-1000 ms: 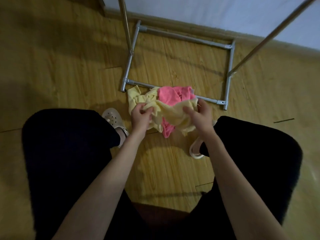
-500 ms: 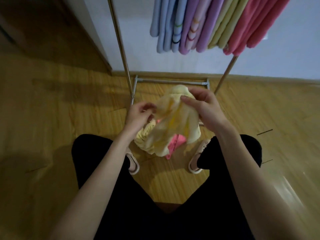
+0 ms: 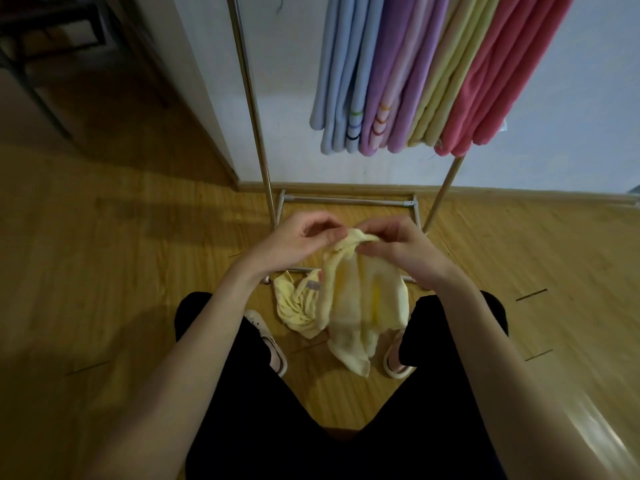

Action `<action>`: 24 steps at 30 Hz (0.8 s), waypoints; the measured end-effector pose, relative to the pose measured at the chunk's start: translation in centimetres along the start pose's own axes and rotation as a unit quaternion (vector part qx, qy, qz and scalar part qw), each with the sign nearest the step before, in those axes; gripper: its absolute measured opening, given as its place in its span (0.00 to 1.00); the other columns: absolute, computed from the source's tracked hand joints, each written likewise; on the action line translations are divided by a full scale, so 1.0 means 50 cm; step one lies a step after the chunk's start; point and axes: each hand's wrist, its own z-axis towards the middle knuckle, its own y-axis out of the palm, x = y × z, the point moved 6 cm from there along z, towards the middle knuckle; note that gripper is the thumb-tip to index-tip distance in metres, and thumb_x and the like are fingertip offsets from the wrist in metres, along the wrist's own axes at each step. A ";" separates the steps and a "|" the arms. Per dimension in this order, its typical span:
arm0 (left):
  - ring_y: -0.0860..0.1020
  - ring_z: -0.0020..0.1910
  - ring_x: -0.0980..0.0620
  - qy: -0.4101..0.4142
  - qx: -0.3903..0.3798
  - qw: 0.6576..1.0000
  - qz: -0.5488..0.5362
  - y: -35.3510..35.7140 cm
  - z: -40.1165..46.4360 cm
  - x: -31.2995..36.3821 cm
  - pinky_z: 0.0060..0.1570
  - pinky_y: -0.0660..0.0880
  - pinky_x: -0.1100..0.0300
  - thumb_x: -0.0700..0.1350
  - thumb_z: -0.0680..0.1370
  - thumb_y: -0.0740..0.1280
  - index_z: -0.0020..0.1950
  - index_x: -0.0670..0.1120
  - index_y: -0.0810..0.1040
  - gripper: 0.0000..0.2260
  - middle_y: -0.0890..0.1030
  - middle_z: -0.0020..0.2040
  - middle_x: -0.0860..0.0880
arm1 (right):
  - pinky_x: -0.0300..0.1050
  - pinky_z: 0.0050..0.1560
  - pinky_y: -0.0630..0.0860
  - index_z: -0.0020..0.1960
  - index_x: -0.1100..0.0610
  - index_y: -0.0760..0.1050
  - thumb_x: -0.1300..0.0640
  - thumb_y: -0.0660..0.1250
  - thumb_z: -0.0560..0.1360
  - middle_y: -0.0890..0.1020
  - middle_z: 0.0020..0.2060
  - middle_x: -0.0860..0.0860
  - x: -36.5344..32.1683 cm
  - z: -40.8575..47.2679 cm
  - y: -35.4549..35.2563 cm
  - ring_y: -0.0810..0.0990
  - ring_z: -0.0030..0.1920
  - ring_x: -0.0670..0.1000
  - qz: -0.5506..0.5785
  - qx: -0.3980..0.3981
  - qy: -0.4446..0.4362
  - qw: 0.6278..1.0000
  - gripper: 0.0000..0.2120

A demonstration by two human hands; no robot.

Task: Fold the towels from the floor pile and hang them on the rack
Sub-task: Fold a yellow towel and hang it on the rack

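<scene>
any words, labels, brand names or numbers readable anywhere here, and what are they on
None can be read.
Grey tag on the yellow towel on the floor: too small and blurred to tell if it carries text.
Small white tag by the red hanging towels: no print shows.
Yellow towel in both hands, the other hanging towels, the rack and the slippers: no writing shows, only coloured stripes.

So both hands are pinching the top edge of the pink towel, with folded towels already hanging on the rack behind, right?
Not quite: the head view shows the left hand and right hand pinching a yellow towel, not a pink one. Folded towels do hang on the rack behind.
</scene>
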 end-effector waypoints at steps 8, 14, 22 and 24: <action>0.73 0.34 0.61 0.009 -0.060 0.998 0.021 0.035 -0.007 0.010 0.37 0.69 0.69 0.42 0.77 0.66 0.42 0.39 0.77 0.08 0.76 0.34 0.55 | 0.40 0.41 0.75 0.49 0.64 0.80 0.64 0.67 0.70 0.82 0.40 0.56 -0.002 -0.013 -0.018 0.78 0.40 0.49 -0.037 0.014 -0.002 0.999 0.09; 0.72 0.36 0.42 0.050 0.033 0.998 0.023 -0.001 -0.001 0.038 0.36 0.70 0.58 0.43 0.79 0.64 0.44 0.36 0.74 0.11 0.74 0.38 0.37 | 0.39 0.40 0.75 0.45 0.61 0.80 0.63 0.73 0.71 0.81 0.37 0.51 -0.003 -0.030 -0.050 0.79 0.39 0.48 -0.045 0.051 0.023 0.997 0.04; 0.69 0.36 0.47 0.065 0.094 0.993 -0.012 -0.033 0.001 0.073 0.35 0.67 0.62 0.41 0.80 0.63 0.43 0.37 0.73 0.09 0.70 0.37 0.37 | 0.34 0.30 0.71 0.37 0.59 0.78 0.49 0.71 0.72 0.78 0.31 0.53 -0.038 -0.043 -0.080 0.76 0.31 0.48 -0.094 0.073 0.037 0.992 0.13; 0.70 0.37 0.49 0.062 0.097 0.993 -0.021 -0.038 0.000 0.078 0.36 0.68 0.63 0.42 0.80 0.63 0.43 0.38 0.73 0.08 0.70 0.37 0.39 | 0.35 0.30 0.69 0.36 0.62 0.76 0.47 0.69 0.73 0.75 0.30 0.52 -0.040 -0.045 -0.087 0.74 0.31 0.47 -0.121 0.067 0.047 0.989 0.17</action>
